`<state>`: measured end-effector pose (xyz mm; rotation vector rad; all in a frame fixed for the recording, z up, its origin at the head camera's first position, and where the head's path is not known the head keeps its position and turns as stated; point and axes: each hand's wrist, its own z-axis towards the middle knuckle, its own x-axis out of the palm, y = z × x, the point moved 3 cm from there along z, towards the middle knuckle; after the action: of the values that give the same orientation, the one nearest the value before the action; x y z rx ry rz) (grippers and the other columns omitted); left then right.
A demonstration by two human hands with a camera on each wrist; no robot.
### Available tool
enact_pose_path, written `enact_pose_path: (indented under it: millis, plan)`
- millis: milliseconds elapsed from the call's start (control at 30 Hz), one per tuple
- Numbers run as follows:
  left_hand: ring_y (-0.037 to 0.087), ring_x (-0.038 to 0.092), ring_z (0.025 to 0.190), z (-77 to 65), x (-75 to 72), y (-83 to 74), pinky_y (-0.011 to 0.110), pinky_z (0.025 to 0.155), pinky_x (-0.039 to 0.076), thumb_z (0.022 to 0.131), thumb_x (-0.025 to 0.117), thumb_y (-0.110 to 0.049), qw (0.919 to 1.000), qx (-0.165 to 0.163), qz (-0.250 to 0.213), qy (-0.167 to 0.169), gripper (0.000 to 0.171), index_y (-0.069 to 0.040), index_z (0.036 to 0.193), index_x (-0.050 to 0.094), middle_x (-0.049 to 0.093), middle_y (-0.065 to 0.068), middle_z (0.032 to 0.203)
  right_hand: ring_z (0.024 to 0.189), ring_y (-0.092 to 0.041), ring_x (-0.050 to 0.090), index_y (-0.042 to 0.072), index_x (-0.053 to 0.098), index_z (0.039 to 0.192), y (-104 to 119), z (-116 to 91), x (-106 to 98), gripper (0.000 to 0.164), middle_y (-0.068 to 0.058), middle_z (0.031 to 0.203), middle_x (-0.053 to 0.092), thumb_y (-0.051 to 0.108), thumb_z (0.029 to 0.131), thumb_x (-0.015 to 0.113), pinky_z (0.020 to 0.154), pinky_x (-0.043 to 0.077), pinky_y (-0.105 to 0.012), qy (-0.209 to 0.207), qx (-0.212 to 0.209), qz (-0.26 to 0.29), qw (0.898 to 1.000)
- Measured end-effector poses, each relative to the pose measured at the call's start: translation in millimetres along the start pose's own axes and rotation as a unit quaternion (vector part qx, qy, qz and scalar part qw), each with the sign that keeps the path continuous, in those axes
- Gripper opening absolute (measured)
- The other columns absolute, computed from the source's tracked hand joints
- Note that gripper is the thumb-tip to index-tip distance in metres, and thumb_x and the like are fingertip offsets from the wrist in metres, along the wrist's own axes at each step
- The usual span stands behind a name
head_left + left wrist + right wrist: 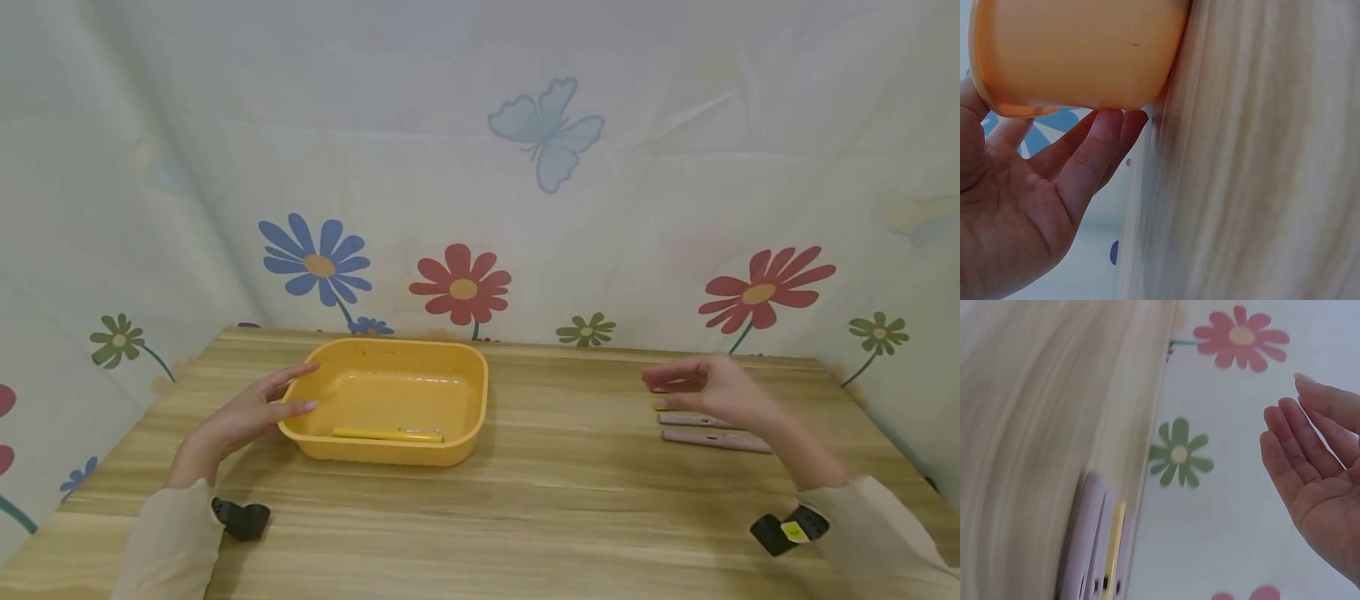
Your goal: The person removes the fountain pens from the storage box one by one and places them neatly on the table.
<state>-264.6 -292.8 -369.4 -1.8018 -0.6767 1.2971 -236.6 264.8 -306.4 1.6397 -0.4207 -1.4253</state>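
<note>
A yellow plastic basin (408,452) stands on the table's left half, with one yellow pen (363,433) lying inside along its near wall. My left hand (243,414) holds the basin's left end, thumb over the rim and fingers against the outer wall, as the left wrist view shows. On the right, my right hand (723,390) hovers over a row of pens, fingers extended and nothing between them. The row has several lilac pens (716,441) and a yellow pen (1113,547) among them, lying side by side; the hand partly covers them in the head view.
The wood-grain table (555,517) reaches back to a pale cloth backdrop (420,167) printed with flowers and a butterfly. A black wrist camera sits at each sleeve, the left one (243,518) and the right one (787,531) both low over the tabletop.
</note>
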Motion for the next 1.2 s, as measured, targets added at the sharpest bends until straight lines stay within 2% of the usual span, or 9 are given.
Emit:
enact_pose_path:
  millis: [233, 400, 600, 767, 1033, 1200]
  plan:
    - [0.05, 0.015, 0.13, 0.9, -0.6, 1.3, 0.055, 0.091, 0.04, 0.086, 0.061, -0.033, 0.9999, -0.015, -0.003, -0.004, 0.075, -0.013, 0.145, 0.02, 0.002, 0.025, 0.149, 0.098, -0.01, 0.062, -0.007, 0.057, 0.117, 18.7, 16.0, 17.5, 0.042, -0.024, 0.116, 0.058, 0.011, 0.081, 0.068, 0.076, 0.052, -0.027, 0.014, -0.037, 0.026, 0.999]
    - [0.05, 0.015, 0.13, 0.3, -0.3, 1.0, 0.054, 0.09, 0.041, 0.086, 0.061, -0.034, 0.9999, -0.014, 0.004, -0.007, 0.075, -0.012, 0.145, 0.02, 0.003, 0.026, 0.149, 0.103, -0.019, 0.061, -0.007, 0.058, 0.116, 32.7, 27.3, 29.6, 0.04, -0.024, 0.116, 0.058, 0.01, 0.081, 0.068, 0.079, 0.051, -0.026, 0.019, -0.063, 0.037, 0.997]
    - [0.05, 0.018, 0.129, 0.3, 0.4, 1.2, 0.052, 0.088, 0.044, 0.087, 0.061, -0.032, 0.9999, -0.01, -0.001, -0.005, 0.074, -0.012, 0.145, 0.02, 0.004, 0.027, 0.148, 0.105, -0.027, 0.059, -0.004, 0.057, 0.118, 49.1, 41.0, 47.4, 0.041, -0.022, 0.117, 0.059, 0.008, 0.08, 0.068, 0.08, 0.051, -0.028, 0.021, -0.067, 0.057, 0.996]
    - [0.05, 0.02, 0.128, 0.6, 0.4, 0.7, 0.051, 0.087, 0.045, 0.087, 0.06, -0.032, 1.0, -0.008, -0.004, 0.0, 0.075, -0.011, 0.146, 0.019, 0.002, 0.028, 0.148, 0.106, -0.028, 0.059, -0.005, 0.056, 0.119, 66.2, 51.3, 65.5, 0.042, -0.022, 0.118, 0.058, 0.003, 0.08, 0.068, 0.081, 0.051, -0.029, 0.028, -0.078, 0.085, 0.993]
    - [0.05, 0.017, 0.129, 1.1, 0.3, 2.3, 0.053, 0.089, 0.043, 0.086, 0.061, -0.033, 0.9999, -0.011, 0.003, -0.005, 0.075, -0.012, 0.145, 0.02, 0.003, 0.027, 0.148, 0.104, -0.024, 0.06, -0.002, 0.059, 0.117, 87.3, 69.4, 94.9, 0.039, -0.016, 0.115, 0.061, 0.003, 0.079, 0.068, 0.081, 0.05, -0.028, 0.036, -0.093, 0.085, 0.991]
    - [0.05, 0.019, 0.129, 1.9, -0.2, 2.5, 0.052, 0.088, 0.044, 0.086, 0.061, -0.034, 0.9999, -0.011, 0.007, -0.007, 0.075, -0.012, 0.145, 0.02, 0.004, 0.027, 0.148, 0.102, -0.026, 0.06, -0.004, 0.06, 0.114, 97.3, 81.0, 116.7, 0.036, -0.019, 0.113, 0.061, 0.004, 0.08, 0.068, 0.081, 0.051, -0.028, 0.048, -0.109, 0.101, 0.988]
